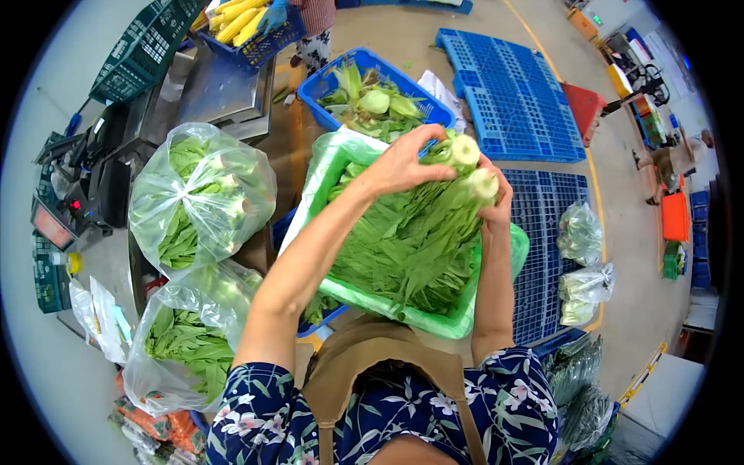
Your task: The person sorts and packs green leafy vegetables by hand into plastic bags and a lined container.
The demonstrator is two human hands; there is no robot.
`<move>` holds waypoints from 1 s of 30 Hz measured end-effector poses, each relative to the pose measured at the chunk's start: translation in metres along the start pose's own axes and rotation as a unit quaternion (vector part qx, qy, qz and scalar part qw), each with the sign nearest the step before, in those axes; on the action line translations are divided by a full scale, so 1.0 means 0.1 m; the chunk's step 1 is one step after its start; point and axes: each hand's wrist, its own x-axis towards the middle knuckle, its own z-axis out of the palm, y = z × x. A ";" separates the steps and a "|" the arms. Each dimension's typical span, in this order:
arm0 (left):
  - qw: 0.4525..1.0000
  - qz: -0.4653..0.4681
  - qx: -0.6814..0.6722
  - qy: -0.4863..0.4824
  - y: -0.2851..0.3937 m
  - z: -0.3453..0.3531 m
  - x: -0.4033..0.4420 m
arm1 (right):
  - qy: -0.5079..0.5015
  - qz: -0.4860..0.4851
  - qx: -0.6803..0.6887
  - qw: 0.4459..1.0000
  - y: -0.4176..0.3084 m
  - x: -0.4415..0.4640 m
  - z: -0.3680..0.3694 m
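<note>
Two heads of long-leaved lettuce (434, 205) lie over the near-right part of a crate (463, 314) lined with green plastic, their round, pale cut ends facing up. My left hand (411, 164) curls over the upper head, thumb and fingers bent around its stem. From the right side, my right hand (500, 194) grips the stems, its fingers partly hidden behind the cut ends. More leafy lettuce (372, 252) fills the crate beneath them.
At left stand a tied clear bag of greens (203, 200) and another bag (186, 349). Beyond the crate is a blue basket (322, 105) of leaves and husks. Blue pallets (515, 97) lie at right. A person (314, 31) stands near a basket of corn (240, 23).
</note>
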 end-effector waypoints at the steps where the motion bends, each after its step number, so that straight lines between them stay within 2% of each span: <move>1: 1.000 0.002 0.012 -0.017 0.10 -0.02 0.08 | 0.008 0.026 0.051 0.998 -0.04 0.01 -0.08; 2: 0.996 -0.042 -0.051 -0.061 0.20 -0.07 0.13 | 0.005 0.034 0.058 0.998 -0.08 -0.01 -0.13; 3: 0.984 -0.086 -0.113 -0.105 0.31 -0.15 0.18 | -0.005 0.018 0.147 0.989 -0.09 -0.02 -0.06; 4: 0.982 -0.054 -0.141 -0.114 0.31 -0.18 0.21 | -0.016 0.006 0.237 0.971 -0.09 -0.04 0.05; 6: 0.983 -0.067 -0.129 -0.112 0.36 -0.24 0.14 | -0.049 -0.002 0.385 0.922 -0.10 -0.10 0.30; 8: 0.986 -0.086 -0.106 -0.100 0.46 -0.30 0.00 | -0.076 0.009 0.440 0.895 -0.14 -0.17 0.55; 12: 0.972 -0.129 -0.147 -0.126 0.59 -0.41 -0.27 | -0.105 0.030 0.449 0.887 -0.21 -0.28 0.83; 14: 0.971 -0.134 -0.149 -0.129 0.65 -0.46 -0.39 | -0.112 0.042 0.442 0.889 -0.28 -0.34 0.95; 19: 0.990 -0.080 -0.098 -0.054 0.97 -0.42 -0.73 | -0.098 0.049 0.393 0.913 -0.40 -0.33 1.08; 25: 0.993 -0.071 -0.095 0.028 1.07 -0.29 -1.12 | -0.060 0.074 0.247 0.964 -0.43 0.09 0.96; 27: 0.983 -0.082 -0.157 0.048 1.08 -0.26 -1.23 | -0.062 0.086 0.153 0.983 -0.50 0.26 1.13; 30: 0.952 -0.066 -0.286 0.089 0.67 -0.17 -1.34 | -0.043 0.116 -0.029 0.992 -0.61 0.37 1.68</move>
